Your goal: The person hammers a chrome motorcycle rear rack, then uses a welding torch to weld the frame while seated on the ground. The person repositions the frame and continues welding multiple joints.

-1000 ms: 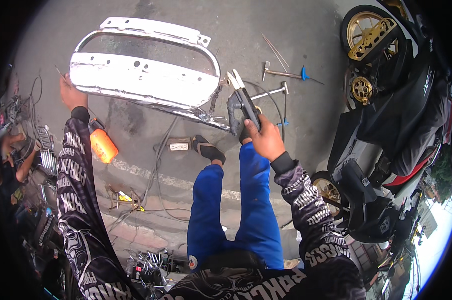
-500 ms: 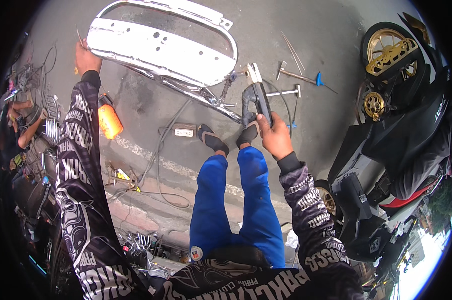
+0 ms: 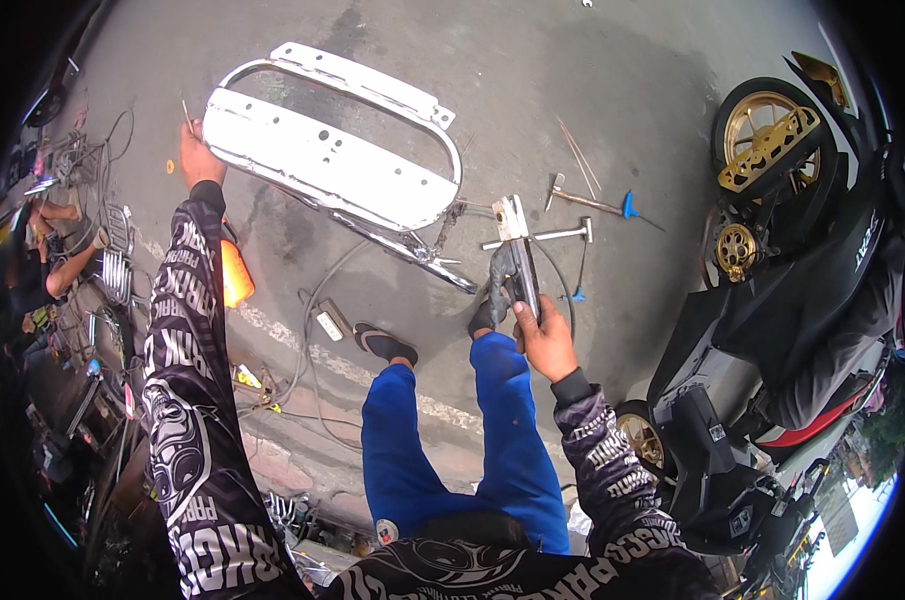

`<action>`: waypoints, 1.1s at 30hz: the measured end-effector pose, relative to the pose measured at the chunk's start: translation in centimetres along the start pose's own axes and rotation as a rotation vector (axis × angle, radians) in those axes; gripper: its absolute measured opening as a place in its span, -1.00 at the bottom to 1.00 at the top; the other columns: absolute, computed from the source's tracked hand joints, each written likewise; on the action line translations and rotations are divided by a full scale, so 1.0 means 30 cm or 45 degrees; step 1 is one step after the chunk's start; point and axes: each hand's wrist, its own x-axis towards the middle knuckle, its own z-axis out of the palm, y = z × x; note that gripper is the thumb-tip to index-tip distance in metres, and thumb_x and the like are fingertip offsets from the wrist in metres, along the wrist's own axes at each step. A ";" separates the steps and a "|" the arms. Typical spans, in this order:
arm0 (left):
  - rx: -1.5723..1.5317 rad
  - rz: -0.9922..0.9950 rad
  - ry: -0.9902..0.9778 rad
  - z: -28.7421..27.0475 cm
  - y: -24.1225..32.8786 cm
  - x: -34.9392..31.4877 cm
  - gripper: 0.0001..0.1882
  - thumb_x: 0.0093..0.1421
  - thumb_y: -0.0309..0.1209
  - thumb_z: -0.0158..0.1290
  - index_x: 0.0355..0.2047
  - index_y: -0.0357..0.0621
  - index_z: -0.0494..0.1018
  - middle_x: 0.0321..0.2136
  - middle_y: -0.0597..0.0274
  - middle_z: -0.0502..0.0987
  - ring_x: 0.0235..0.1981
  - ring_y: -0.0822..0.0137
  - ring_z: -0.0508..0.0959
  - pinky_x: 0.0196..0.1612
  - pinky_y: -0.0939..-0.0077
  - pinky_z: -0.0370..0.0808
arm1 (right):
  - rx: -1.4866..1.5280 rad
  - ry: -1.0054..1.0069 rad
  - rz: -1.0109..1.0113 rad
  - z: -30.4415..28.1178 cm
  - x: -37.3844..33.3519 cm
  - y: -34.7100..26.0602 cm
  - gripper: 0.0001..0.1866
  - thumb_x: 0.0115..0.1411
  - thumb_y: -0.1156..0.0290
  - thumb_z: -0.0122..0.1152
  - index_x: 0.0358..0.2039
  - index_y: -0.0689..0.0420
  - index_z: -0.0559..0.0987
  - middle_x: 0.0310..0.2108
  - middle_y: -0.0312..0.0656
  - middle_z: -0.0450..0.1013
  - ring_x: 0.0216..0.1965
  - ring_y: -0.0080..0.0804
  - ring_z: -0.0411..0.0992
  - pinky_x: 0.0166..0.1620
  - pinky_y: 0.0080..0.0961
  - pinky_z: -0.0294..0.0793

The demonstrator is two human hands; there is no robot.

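My left hand [image 3: 203,160] is closed at the left end of a white metal frame [image 3: 323,150], which has a rounded loop, drilled plates and a tube bar below. A thin rod [image 3: 185,112] sticks up from beside those fingers. In my right hand [image 3: 549,340] is a welding electrode holder [image 3: 516,255] with a black handle and pale jaws, wrapped by the fingers. Its jaws point away from me, just right of the frame's lower right end. A thin rod seems to run from them toward the frame.
Hammers [image 3: 585,200] and thin rods [image 3: 578,155] lie on the ground at right. A black motorcycle [image 3: 718,340] stands far right. An orange container [image 3: 236,275], a cable [image 3: 308,330] and a power outlet block [image 3: 330,322] lie left. Another person's legs [image 3: 68,235] show at far left.
The white frame sits lower and smaller in view as the view has shifted. Both hands keep their holds, the electrode holder now lower in the picture. My left foot has shifted left.
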 end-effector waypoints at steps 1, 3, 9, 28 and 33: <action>-0.008 -0.022 0.000 -0.004 0.017 -0.002 -0.58 0.45 -0.08 -0.21 -0.08 -0.19 0.41 -0.24 -0.18 0.60 -0.16 -0.22 0.58 -0.11 0.04 0.46 | -0.001 0.024 -0.003 0.010 -0.005 0.010 -0.63 0.40 0.12 0.13 -0.24 0.24 0.44 -0.56 -0.24 0.48 -0.68 -0.54 0.42 -0.61 -0.54 0.36; -0.057 -0.108 -0.003 -0.008 0.046 -0.008 -0.58 0.45 -0.09 -0.21 -0.08 -0.20 0.41 -0.25 -0.20 0.60 -0.15 -0.24 0.58 -0.09 0.02 0.45 | 0.017 0.054 -0.044 0.037 0.018 0.025 -0.63 0.40 0.12 0.14 -0.25 0.24 0.45 -0.55 -0.24 0.48 -0.68 -0.55 0.42 -0.61 -0.55 0.35; -0.189 -0.088 0.033 0.006 0.082 -0.034 -0.58 0.43 -0.11 -0.21 -0.07 -0.24 0.41 -0.22 -0.22 0.58 -0.13 -0.26 0.56 -0.06 0.01 0.43 | -0.174 0.152 0.102 0.099 0.132 0.044 -0.55 0.36 0.07 0.15 -0.24 0.31 0.51 -0.62 -0.05 0.50 -0.65 -0.27 0.50 -0.51 -0.31 0.44; -0.299 -0.058 -0.031 -0.003 0.129 -0.061 -0.58 0.39 -0.15 -0.22 -0.14 -0.30 0.41 -0.23 -0.24 0.56 -0.14 -0.27 0.54 -0.08 0.00 0.41 | -0.356 0.363 0.168 0.207 0.086 0.048 -0.47 0.32 -0.01 0.13 -0.21 0.35 0.53 -0.45 0.17 0.56 -0.30 0.26 0.54 -0.20 0.01 0.48; -0.137 -0.004 -0.152 -0.004 0.111 -0.055 -0.62 0.39 -0.16 -0.20 -0.12 -0.22 0.42 -0.19 -0.20 0.55 -0.12 -0.25 0.53 -0.08 -0.02 0.41 | 0.068 0.309 0.199 0.191 0.050 0.061 -0.59 0.34 0.16 0.19 -0.09 0.31 0.50 -0.47 -0.08 0.54 -0.51 -0.37 0.51 -0.39 -0.37 0.49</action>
